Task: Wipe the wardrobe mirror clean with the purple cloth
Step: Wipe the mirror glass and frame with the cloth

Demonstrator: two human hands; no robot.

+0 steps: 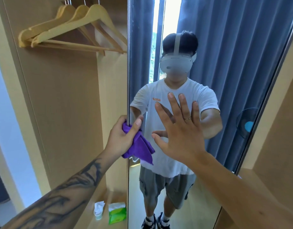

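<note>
The tall wardrobe mirror (pixel 233 66) fills the middle and right of the view and reflects a person and blue curtains. My left hand (pixel 122 136) grips a bunched purple cloth (pixel 140 147) at the mirror's left edge, about mid-height; the cloth's loose end hangs down over the glass. My right hand (pixel 180 131) is spread flat with fingers apart, palm toward the glass, just right of the cloth. Whether the palm touches the mirror I cannot tell.
Left of the mirror is an open wooden wardrobe bay with several wooden hangers (pixel 71 30) on a rail. On its shelf below sit a green tissue pack (pixel 117 214) and a small cup of crumpled tissue (pixel 98 210). A wooden panel (pixel 274 129) borders the mirror's right side.
</note>
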